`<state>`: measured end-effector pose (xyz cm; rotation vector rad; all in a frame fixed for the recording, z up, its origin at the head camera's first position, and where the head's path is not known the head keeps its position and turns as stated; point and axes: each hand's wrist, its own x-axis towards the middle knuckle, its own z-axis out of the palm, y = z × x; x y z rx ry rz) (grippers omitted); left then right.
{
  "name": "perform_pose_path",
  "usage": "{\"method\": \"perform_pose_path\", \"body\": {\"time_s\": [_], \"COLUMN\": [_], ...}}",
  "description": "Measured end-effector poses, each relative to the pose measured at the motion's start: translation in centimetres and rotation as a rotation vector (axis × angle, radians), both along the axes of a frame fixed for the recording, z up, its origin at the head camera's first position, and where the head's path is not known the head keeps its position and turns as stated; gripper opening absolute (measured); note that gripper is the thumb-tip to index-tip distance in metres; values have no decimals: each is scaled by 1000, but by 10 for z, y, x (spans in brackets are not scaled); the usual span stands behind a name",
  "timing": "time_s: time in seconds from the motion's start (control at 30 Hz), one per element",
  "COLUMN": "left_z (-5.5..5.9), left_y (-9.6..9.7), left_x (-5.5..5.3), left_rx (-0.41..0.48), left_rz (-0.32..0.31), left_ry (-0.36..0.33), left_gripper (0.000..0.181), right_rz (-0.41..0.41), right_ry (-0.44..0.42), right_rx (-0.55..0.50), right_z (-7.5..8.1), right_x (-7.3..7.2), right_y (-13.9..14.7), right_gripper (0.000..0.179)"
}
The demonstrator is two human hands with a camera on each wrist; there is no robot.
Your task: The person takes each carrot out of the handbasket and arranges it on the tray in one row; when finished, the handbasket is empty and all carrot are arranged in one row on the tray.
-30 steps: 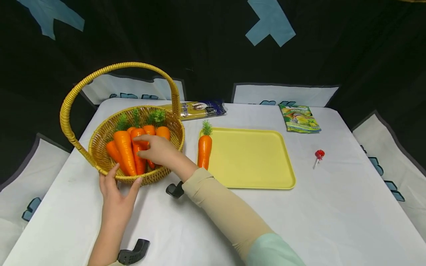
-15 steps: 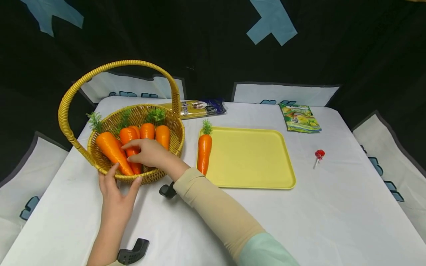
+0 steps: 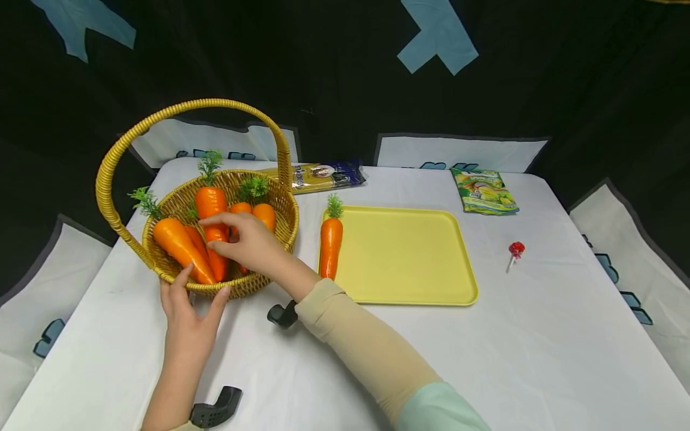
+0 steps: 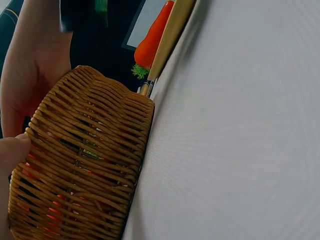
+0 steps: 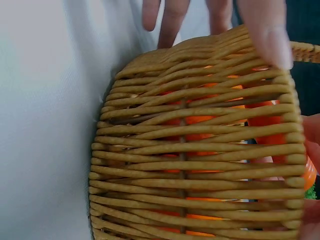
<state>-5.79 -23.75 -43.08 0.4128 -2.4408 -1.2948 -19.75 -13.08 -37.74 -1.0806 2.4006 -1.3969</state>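
Note:
In the head view a yellow wicker basket (image 3: 245,290) stands at the left, filled with several orange carrots that have green tops. My right hand (image 3: 250,242) reaches in over the basket's right side, thumb and index finger pinching a carrot (image 3: 210,202) whose top rises above the far rim. Beside it another carrot (image 3: 175,236) leans left, its leaves past the rim. My left hand (image 3: 185,317) braces the near side, thumb and fingers spread. In the right wrist view, left-hand fingers (image 5: 172,20) extend along the basket's outer wall.
Right of the basket lies a yellow tray (image 3: 404,257), with one carrot (image 3: 330,245) along its left edge. Behind are a long pasta packet (image 3: 323,175) and a green packet (image 3: 487,193). A red lollipop (image 3: 516,250) lies at the right on the white tablecloth.
The left carrot has been tipped over toward the basket's left rim. Now a second carrot is raised upward in my right hand. The left hand stays at the basket's near side.

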Motion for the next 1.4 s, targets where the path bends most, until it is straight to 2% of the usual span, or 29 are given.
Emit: {"method": "perform_pose_path", "body": {"time_s": [0.23,0.4,0.5,0.57,0.7,0.9,1.13,1.4], "left_z": [-2,-3,-2,-2,-1,0,-1,0], "left_y": [0,0,0,0,0,-1,0,0], "left_x": [0,2,2,2,3,2,1,0], "left_rx": [11,29,34,35,34,32,38,28], "left_rz": [-3,6,10,12,15,16,12,12], "left_ry": [-7,-39,-51,-55,-58,-61,-55,-51], "left_gripper": [77,78,78,77,77,76,77,77], "right_rz": [-20,-60,-83,-107,-219,-363,-403,-414], "right_ry": [-46,-119,-140,-114,-101,-160,-192,-200], "right_rx": [-172,-289,-303,-282,-217,-66,82,160], "right_z": [10,14,11,7,-4,-26,-43,-48], "right_x": [12,23,27,27,26,22,17,12], "right_y": [32,71,98,116,151,186,194,189], "right_gripper": [36,36,36,36,35,35,35,34]}}
